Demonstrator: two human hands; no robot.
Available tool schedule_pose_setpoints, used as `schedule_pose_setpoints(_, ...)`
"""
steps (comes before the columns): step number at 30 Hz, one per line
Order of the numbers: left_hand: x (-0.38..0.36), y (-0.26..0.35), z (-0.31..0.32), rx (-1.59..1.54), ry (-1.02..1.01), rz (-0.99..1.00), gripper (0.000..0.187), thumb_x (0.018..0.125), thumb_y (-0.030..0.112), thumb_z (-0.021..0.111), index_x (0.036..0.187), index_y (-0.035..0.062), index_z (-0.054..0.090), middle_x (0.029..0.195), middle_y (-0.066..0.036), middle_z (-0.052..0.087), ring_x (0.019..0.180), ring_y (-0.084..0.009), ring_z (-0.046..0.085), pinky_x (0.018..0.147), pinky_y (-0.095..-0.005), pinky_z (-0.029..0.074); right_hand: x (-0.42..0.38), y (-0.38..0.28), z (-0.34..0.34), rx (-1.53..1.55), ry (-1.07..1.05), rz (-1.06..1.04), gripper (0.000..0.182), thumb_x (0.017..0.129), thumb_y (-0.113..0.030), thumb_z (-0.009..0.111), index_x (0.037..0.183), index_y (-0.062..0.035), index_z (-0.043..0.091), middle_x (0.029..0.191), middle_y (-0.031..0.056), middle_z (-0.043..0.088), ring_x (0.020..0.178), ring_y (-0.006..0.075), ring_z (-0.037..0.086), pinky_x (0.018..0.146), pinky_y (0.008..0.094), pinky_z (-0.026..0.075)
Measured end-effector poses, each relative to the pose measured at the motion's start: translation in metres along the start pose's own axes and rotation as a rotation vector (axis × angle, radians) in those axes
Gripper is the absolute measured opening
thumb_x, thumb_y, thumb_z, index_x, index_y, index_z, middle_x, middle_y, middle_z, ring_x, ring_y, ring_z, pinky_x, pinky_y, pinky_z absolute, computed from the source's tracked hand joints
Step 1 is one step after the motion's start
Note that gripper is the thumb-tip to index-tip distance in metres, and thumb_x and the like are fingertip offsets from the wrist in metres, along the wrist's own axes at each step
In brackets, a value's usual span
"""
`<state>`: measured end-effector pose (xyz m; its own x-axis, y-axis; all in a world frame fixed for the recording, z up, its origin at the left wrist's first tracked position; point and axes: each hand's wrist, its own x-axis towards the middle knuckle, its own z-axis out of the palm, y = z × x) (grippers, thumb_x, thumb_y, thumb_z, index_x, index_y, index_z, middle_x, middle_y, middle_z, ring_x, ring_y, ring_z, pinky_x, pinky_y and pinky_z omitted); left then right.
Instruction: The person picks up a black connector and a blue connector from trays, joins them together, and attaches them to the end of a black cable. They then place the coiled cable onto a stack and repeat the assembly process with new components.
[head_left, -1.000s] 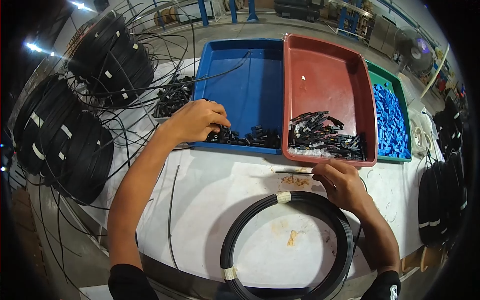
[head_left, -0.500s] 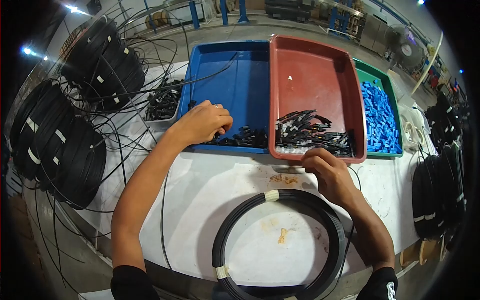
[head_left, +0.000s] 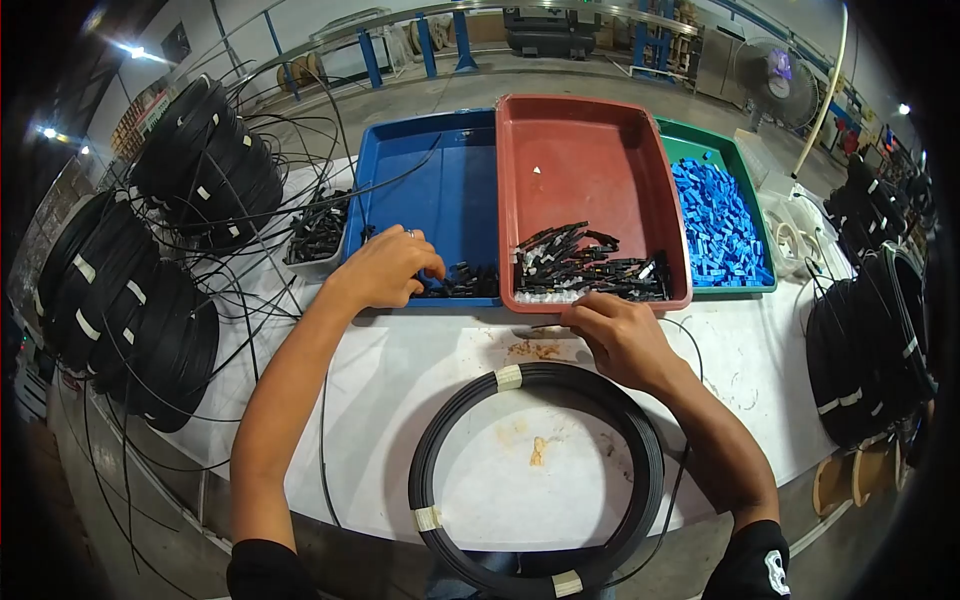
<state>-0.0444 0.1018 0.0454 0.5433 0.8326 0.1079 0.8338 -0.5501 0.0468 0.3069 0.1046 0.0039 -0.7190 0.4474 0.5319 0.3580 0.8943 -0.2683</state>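
Observation:
My left hand point(head_left: 388, 268) is over the front left of the blue tray point(head_left: 372, 170). Its fingers curl down beside small black connectors point(head_left: 470, 282); whatever lies between them is hidden. In front of the red tray point(head_left: 590, 140), my right hand point(head_left: 622, 338) pinches a thin black cable, whose dark end point(head_left: 543, 326) sticks out to the left of the fingertips. From that hand a thin black strand point(head_left: 700, 365) curves round to the right, down towards a black cable coil point(head_left: 428, 455). Pale tape bands wrap the coil, which lies at the table's front edge.
The red tray holds black cable-like parts point(head_left: 580, 260); small blue pieces point(head_left: 720, 225) fill the green tray point(head_left: 755, 185). Stacked black cable coils point(head_left: 130, 310) with loose strands stand left, beside a small bin of black parts point(head_left: 318, 230). More coils point(head_left: 865, 345) hang right.
The view has shifted, so the trays appear further left. My right hand has turned, and the cable end now shows at its fingertips. My left hand stays at the blue tray, fingers lower.

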Motion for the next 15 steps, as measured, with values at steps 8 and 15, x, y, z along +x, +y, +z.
schedule_pose_setpoints(8,0.001,-0.019,0.003,0.041,-0.091,-0.025,0.015,0.074,0.004,0.074,0.089,0.0044,0.076,0.085,-0.011,0.073,0.084,-0.0292,0.066,0.078,-0.0403,0.053,-0.006,0.007,0.002,-0.007,-0.016,-0.002,0.034,0.068,0.003,0.066,0.102,-0.0052,0.068,0.098,0.0112,0.068,0.089,0.0318,0.067,0.072,0.0428,0.055)
schedule_pose_setpoints(15,-0.006,-0.025,0.007,-0.268,0.088,-0.252,0.018,0.076,0.004,0.07,0.093,0.0015,0.076,0.079,-0.014,0.074,0.067,-0.0205,0.068,0.066,-0.0305,0.054,-0.008,0.007,0.0,-0.002,-0.051,0.015,0.035,0.069,0.003,0.066,0.103,-0.0055,0.067,0.098,0.0119,0.067,0.09,0.032,0.066,0.072,0.0428,0.054)
